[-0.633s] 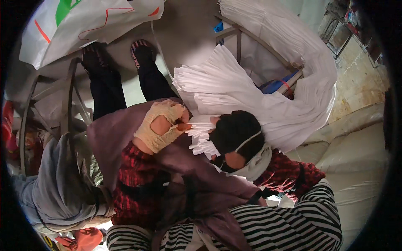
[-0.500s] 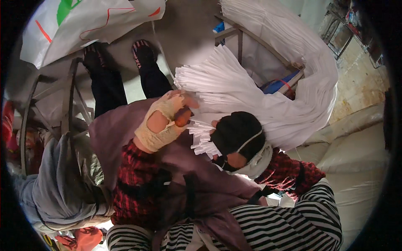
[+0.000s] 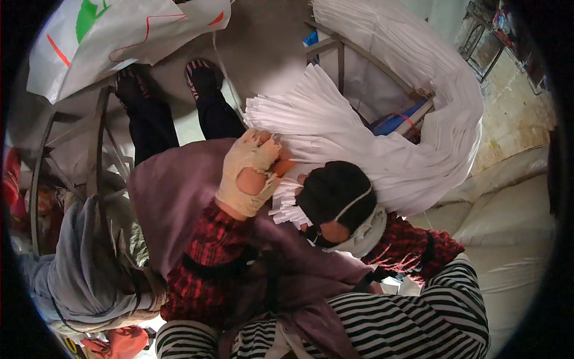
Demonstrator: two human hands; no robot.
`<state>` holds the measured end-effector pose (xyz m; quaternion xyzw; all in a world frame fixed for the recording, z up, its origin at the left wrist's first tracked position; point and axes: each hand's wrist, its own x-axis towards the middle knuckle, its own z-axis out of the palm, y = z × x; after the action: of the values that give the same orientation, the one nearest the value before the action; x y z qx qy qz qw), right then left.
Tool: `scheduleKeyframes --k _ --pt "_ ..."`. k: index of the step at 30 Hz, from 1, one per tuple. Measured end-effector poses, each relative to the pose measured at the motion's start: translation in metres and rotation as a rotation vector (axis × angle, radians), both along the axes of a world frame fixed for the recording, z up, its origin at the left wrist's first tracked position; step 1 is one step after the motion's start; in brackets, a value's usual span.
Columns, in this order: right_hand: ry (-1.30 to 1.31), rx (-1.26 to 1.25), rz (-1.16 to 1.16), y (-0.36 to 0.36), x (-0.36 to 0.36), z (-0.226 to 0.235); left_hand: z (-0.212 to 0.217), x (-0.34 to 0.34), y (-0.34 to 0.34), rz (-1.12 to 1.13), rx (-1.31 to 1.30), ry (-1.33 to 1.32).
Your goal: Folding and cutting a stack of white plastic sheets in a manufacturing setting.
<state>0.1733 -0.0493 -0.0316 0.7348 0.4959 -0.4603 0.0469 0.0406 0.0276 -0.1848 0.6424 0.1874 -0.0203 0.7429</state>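
Note:
A thick bundle of thin white sheets, layered like cloth or sacks, curves from the upper right down to my lap, its ends fanned out. My right hand, in a black glove with a pale cuff, is closed around the near end of the bundle; loose white edges stick out beside its fingers. My left hand wears a torn cream glove with a hole over the back of the hand. Its fingers are curled at the bundle's left edge, an orange tip showing; whatever lies between them is hidden.
A mauve apron covers my lap. Metal frames stand left and beneath the bundle. Grey cloth hangs at left. A printed white sheet lies beyond my feet. Pale stuffed sacks are at right.
My left hand has moved a little to the right and turned more upright, its fingers now curled nearer the bundle's edge. My right hand has barely shifted and keeps its hold.

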Motion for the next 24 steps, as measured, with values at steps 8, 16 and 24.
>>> scheduleKeyframes --k 8,16,24 --pt "-0.161 0.111 -0.077 -0.004 -0.011 -0.008 -0.001 -0.012 0.007 -0.180 0.011 -0.021" --pt "-0.063 0.048 0.010 0.005 -0.002 -0.003 0.004 -0.001 0.016 0.094 -0.290 0.089" --pt "-0.053 0.017 0.026 0.002 -0.001 -0.002 0.002 0.003 0.012 -0.048 0.070 0.029"
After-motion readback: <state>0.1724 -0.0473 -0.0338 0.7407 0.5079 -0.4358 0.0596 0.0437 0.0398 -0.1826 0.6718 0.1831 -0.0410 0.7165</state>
